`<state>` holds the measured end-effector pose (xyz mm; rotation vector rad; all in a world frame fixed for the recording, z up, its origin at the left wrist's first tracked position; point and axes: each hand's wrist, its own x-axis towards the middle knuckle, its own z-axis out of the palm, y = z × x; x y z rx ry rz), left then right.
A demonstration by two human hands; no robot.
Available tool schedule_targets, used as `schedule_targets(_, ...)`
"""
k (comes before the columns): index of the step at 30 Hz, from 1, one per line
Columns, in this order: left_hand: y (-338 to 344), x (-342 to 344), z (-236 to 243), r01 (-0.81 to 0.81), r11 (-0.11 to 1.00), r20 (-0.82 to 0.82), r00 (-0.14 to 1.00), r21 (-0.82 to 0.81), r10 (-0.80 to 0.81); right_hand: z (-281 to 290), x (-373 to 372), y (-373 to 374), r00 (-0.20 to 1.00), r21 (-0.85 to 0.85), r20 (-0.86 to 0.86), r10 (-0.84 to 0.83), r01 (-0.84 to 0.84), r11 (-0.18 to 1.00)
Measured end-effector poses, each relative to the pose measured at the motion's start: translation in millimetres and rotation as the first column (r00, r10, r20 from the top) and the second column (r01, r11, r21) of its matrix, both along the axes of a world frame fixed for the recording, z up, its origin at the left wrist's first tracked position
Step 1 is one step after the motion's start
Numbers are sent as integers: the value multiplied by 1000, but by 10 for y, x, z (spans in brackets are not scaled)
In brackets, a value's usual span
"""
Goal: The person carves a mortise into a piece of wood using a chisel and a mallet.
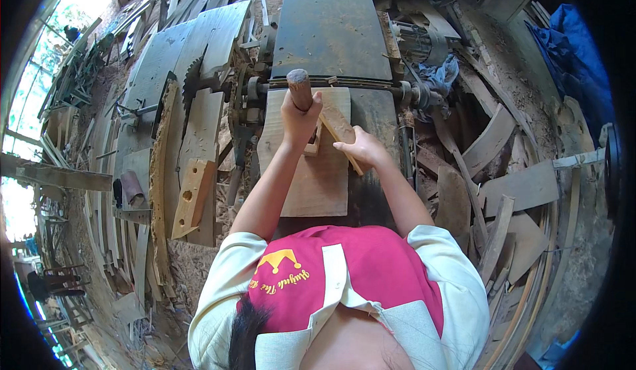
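Observation:
My left hand (299, 119) is wrapped around a thick round wooden handle (300, 88), its darker, worn end pointing up. Below that fist the end of a small wooden piece (312, 149) shows; whether it joins the handle is hidden. My right hand (366, 147) grips a narrow wooden strip (338, 128) that slants from beside my left hand down toward me. Under both hands a wide pale board (318, 188) lies flat on the near table of a planing machine (374, 115). Its cutter slot runs just beyond the board's far end.
The machine's far table (331, 35) carries wood chips. On the left, a toothed circular saw blade (191, 82) stands up beside boards and a wooden block with holes (193, 198). A motor (417, 42) sits at the right back. Offcuts (520, 188) and a blue tarp (570, 55) lie farther right.

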<state>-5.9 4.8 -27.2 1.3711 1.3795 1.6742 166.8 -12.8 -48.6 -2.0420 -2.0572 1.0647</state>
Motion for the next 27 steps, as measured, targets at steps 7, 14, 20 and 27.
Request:
schedule_targets(7, 25, 42, -6, 26, 999, -7, 1000, 33, -26, 279, 331, 96, 995, 97, 54, 89, -94, 991)
schedule_targets(14, -26, 139, 53, 61, 997, -47, 997, 46, -59, 1070, 601, 129, 890, 456, -438, 124, 101, 884)
schedule_targets(20, -116, 262, 206, 97, 995, -43, 994, 9, -97, 1212, 614, -10, 568, 537, -768, 297, 318, 781)
schedule_targets(27, -108, 161, 139, 65, 997, -36, 997, 40, -64, 1477, 743, -109, 756, 611, -510, 411, -19, 792)
